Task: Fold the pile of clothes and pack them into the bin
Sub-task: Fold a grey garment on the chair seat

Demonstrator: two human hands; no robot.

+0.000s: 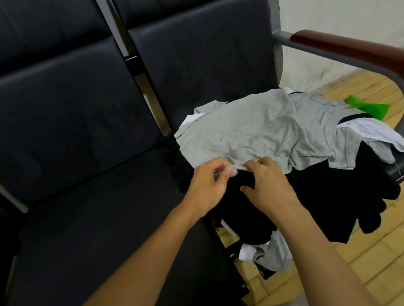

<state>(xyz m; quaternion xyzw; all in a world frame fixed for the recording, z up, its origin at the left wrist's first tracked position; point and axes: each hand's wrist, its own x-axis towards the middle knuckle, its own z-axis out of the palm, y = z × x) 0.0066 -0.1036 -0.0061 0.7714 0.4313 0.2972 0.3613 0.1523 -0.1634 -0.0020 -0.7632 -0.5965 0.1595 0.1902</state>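
The left hand (207,186) is pinching the grey shirt's (254,130) edge with curled fingers. The right hand (267,184) is gripping it too. The shirt is lying on the clothes pile (318,192) on the black seat (106,231).

No readable text anywhere in view.

No word, label, brand, number or sign could be read on the grey shirt (254,130) just beyond the fingers (230,168), on the black clothes (318,192) beneath and beside them, or on the dark seats (75,137) off to their left.
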